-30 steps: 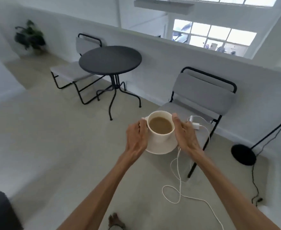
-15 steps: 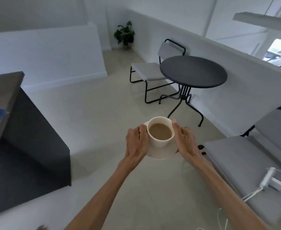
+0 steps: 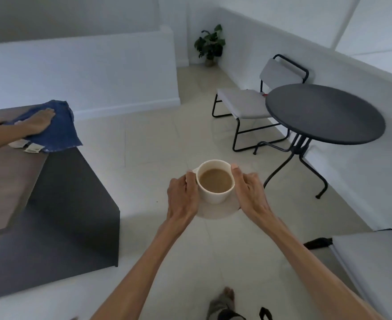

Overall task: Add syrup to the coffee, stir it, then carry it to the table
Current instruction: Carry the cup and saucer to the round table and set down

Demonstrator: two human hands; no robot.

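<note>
A bare foot [image 3: 227,294] is seen at the bottom edge, on the pale tiled floor [image 3: 148,146]. Above it, one cup [image 3: 214,181] on one saucer [image 3: 218,210] is held in mid-air over the floor by two hands. The left hand [image 3: 182,197] is curled around the saucer's left rim, its thumb resting against the cup's side; the right hand [image 3: 250,192] is closed on the right rim, its thumb laid against the cup's wall. The cup is white, round and upright, and is filled well up with light brown milky coffee [image 3: 215,180]; no spoon is seen in it.

To the left, a dark worktop [image 3: 10,181] with a wooden top is seen. On it a blue cloth [image 3: 56,132] is pressed flat by another person's hand [image 3: 39,122], with two small sachets [image 3: 27,146] just beside it.

Farther right, one round black table [image 3: 324,113] is standing well apart from the cup. Two grey chairs are counted: one [image 3: 255,100] behind the table, one [image 3: 375,262] at the right edge. A potted plant [image 3: 210,43] is set in the far corner.
</note>
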